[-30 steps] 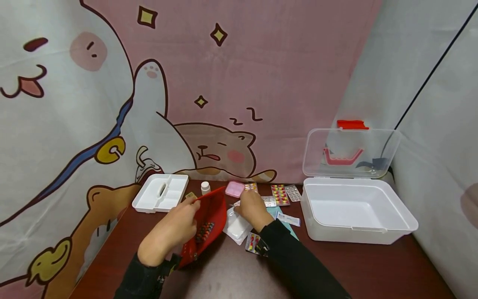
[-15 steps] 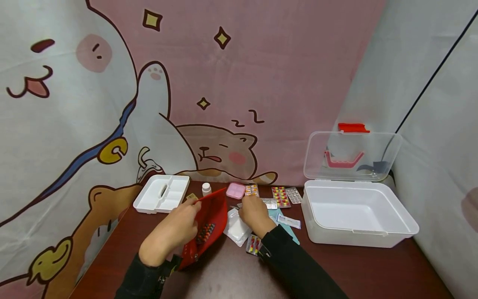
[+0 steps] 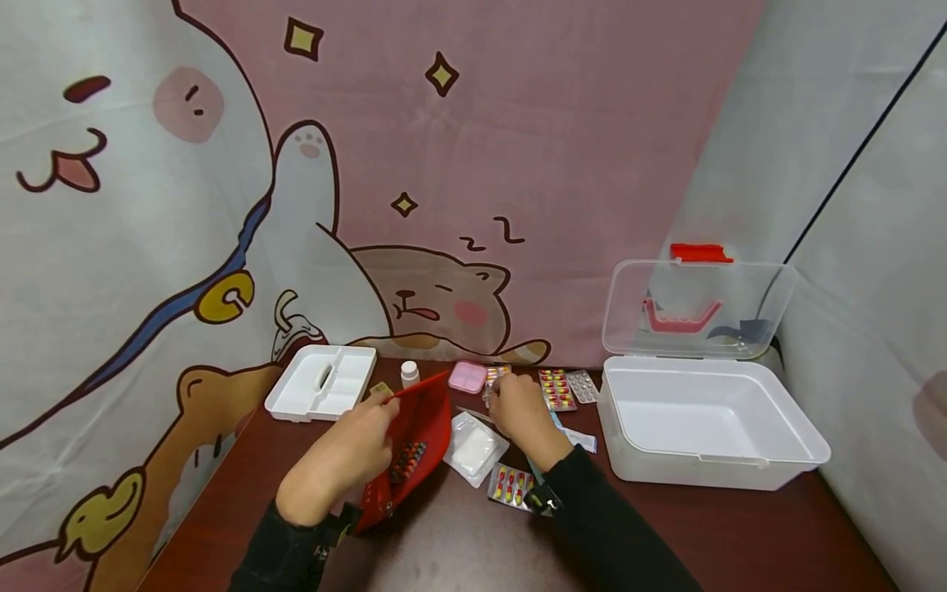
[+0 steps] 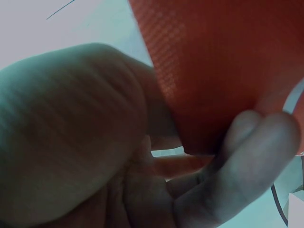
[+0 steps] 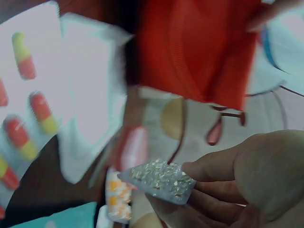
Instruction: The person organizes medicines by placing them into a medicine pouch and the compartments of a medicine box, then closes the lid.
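My left hand (image 3: pixel 344 456) grips the edge of a red zip pouch (image 3: pixel 427 415) and keeps it tilted open. A blister pack of dark capsules (image 3: pixel 408 462) lies inside it. The left wrist view shows the pouch's red fabric (image 4: pixel 223 66) between thumb and curled fingers. To the right of the pouch, my right hand (image 3: pixel 527 419) pinches a silvery, clear blister pack (image 5: pixel 161 179) just above the table. Below that hand are a white gauze packet (image 3: pixel 476 446) and a blister pack of red-and-yellow capsules (image 3: pixel 510 485). Tweezers (image 3: pixel 473 413) lie partly behind the packet.
On the right stands a white box (image 3: pixel 695 460) with its clear lid (image 3: pixel 699 308) raised. A white divided tray (image 3: pixel 320 385), a white bottle (image 3: pixel 409 374), a pink case (image 3: pixel 468 377) and more blister packs (image 3: pixel 557 390) line the back, near the cloth wall.
My right hand has taken up the silvery blister pack and shifted slightly right, uncovering more of the gauze packet and the capsule pack. My left hand stays on the pouch.
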`<state>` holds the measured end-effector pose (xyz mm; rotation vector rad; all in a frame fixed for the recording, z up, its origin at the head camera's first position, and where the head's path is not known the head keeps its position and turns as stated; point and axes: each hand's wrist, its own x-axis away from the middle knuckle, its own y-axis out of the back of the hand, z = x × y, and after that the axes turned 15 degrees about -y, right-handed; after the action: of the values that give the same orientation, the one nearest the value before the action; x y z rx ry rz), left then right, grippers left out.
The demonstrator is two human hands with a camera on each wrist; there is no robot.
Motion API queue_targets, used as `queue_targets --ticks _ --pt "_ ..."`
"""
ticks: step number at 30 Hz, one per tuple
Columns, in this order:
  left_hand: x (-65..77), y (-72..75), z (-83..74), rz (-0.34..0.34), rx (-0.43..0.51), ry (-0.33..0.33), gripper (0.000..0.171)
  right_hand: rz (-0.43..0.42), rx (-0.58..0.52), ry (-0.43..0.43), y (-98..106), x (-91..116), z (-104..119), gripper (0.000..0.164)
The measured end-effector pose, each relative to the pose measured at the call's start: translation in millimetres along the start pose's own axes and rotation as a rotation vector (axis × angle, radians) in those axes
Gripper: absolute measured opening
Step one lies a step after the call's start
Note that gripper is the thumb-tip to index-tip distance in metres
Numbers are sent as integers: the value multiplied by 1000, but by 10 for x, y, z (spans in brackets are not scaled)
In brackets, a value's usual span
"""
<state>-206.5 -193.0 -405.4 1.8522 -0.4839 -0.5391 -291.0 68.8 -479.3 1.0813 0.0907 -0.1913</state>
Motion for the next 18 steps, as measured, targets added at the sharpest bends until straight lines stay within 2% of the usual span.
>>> queue_targets --ticks 4,8,18 --pt "0 -2 3 -4 -11 -2 44 36 -174 -15 179 60 30 9" --pt "-3 2 -5 -2 -19 -4 44 102 -301 -53 327 156 84 16" --pt "-19 14 -14 25 3 25 49 162 -406 -25 509 323 281 15"
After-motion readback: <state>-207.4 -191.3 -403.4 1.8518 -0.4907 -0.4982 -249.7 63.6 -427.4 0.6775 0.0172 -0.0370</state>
